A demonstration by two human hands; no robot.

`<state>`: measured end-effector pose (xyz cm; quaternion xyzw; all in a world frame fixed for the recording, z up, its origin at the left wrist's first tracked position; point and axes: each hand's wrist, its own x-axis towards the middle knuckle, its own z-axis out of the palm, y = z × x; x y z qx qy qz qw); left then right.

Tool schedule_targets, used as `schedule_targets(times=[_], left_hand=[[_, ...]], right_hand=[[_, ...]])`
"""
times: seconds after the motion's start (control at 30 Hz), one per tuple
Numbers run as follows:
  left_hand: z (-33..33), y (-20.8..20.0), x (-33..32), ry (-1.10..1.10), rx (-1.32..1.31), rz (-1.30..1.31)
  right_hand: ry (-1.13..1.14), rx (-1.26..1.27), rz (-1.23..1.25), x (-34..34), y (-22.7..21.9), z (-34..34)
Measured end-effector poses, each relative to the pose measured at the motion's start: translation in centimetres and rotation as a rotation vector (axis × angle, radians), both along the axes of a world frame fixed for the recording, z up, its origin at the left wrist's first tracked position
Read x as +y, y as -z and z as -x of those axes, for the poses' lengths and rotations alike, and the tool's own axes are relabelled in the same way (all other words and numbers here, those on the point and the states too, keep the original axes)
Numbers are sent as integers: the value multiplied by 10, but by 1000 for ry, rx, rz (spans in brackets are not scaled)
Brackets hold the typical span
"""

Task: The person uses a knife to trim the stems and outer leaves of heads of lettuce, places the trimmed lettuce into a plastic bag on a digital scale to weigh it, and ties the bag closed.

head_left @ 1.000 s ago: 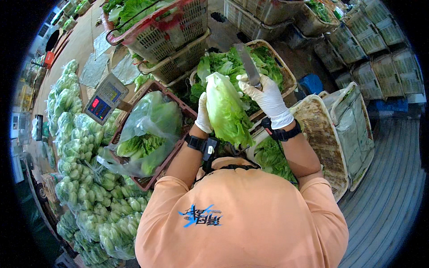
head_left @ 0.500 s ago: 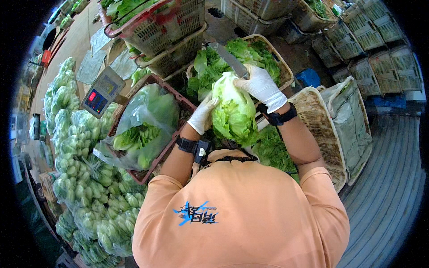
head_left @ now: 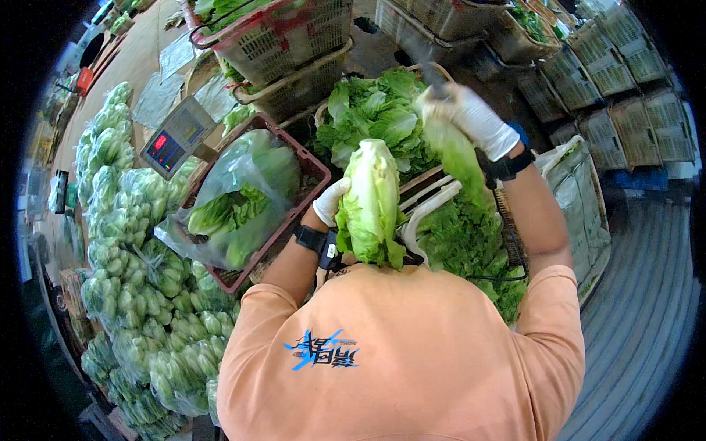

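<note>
From the head view, I have the lettuce [head_left: 371, 198] in the middle, pale end far, leafy end near the shirt [head_left: 397, 323]. The left hand [head_left: 332, 200] is wrapped against its left side; the fingertips are partly hidden, but the fingers look clamped on it. I'd keep that grip firm without squeezing, so the head stays steady and unbruised.

Far and right, the right hand [head_left: 474, 117] is motion-blurred; its fingers seem closed on the knife [head_left: 438, 91] and a loose leaf [head_left: 456, 154], though I can't tell each finger's place. The leaf hangs toward the heap [head_left: 471, 246] on the near right. To work cleanly, I'd take just the outer leaves, keep the blade turned away from the left hand, and let go of leaves well clear of the lettuce.
</note>
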<state>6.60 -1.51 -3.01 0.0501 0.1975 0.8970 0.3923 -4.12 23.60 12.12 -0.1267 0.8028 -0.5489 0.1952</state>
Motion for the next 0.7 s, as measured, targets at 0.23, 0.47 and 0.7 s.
schedule_targets(times=[0.23,0.47,0.7], left_hand=[[3,1,0,-113,-36,-87],[19,7,7,-183,-133,-54],[59,-2,56,-336,-162,358]], right_hand=[[188,325,-153,-9,18,-22],[140,-175,213,-38,60,-70],[528,-56,223,-6,68,-99]])
